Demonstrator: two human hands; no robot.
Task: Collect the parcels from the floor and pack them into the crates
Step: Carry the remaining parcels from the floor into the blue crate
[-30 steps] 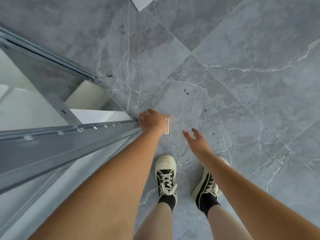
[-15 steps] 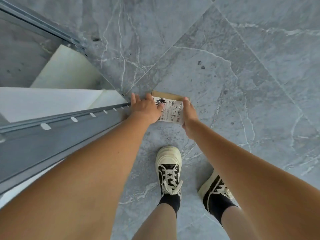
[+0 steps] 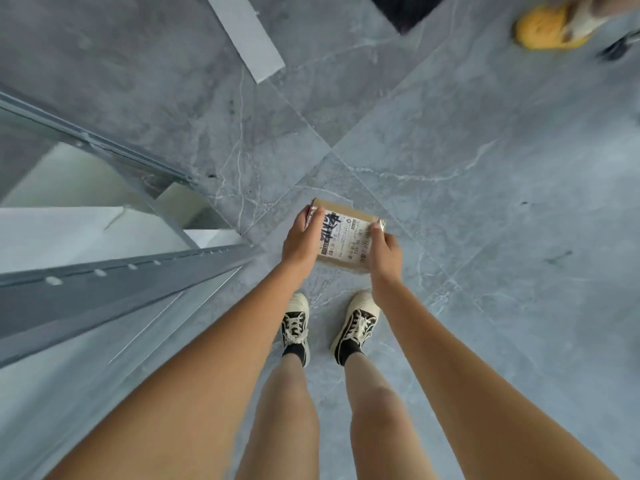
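Note:
A small brown cardboard parcel with a white printed label and black marker scrawl is held up off the grey tiled floor, in front of my feet. My left hand grips its left edge, fingers curled over the top. My right hand grips its right edge, thumb on the label. No crate is in view.
A grey metal shelving rack with pale boards fills the left side, its corner close to my left hand. A flat grey strip lies on the floor at the top. Another person's yellow shoe shows at the top right.
Both hands closed on the parcel at the rack's foot and lifted it off the floor. I have straightened up, so the floor looks farther away.

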